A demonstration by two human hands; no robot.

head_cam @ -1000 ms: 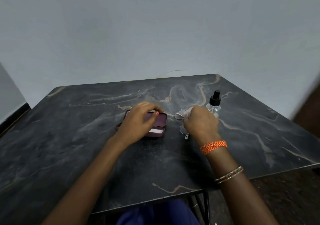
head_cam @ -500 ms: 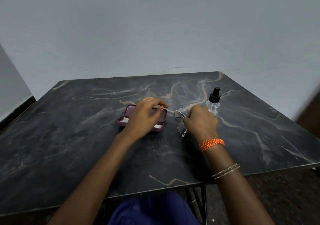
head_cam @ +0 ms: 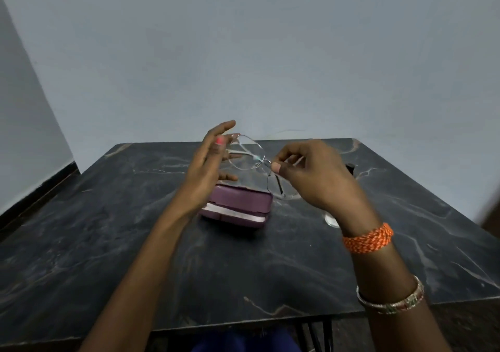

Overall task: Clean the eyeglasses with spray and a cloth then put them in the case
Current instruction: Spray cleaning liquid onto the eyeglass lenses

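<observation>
Thin wire-rimmed eyeglasses [head_cam: 244, 152] are held in the air above the table, tilted, with one temple hanging down. My right hand [head_cam: 316, 178] pinches them near the bridge between thumb and forefinger. At the frame's left end is my left hand [head_cam: 205, 167], fingers spread and thumb close to the hinge; I cannot tell if it touches. Below them a purple glasses case [head_cam: 238, 203] lies on the table, its lid nearly down, with a pale strip showing in the gap. My right hand hides most of the spray bottle; only its clear base [head_cam: 331, 220] shows. No cloth is visible.
The dark marble-patterned table [head_cam: 135, 216] stands against a pale grey wall. Its front edge runs just above my lap, and its right edge drops off past my right wrist.
My right hand has lifted the eyeglasses off the table into the air. My left hand has left the case and risen to the frame. The camera has tilted up.
</observation>
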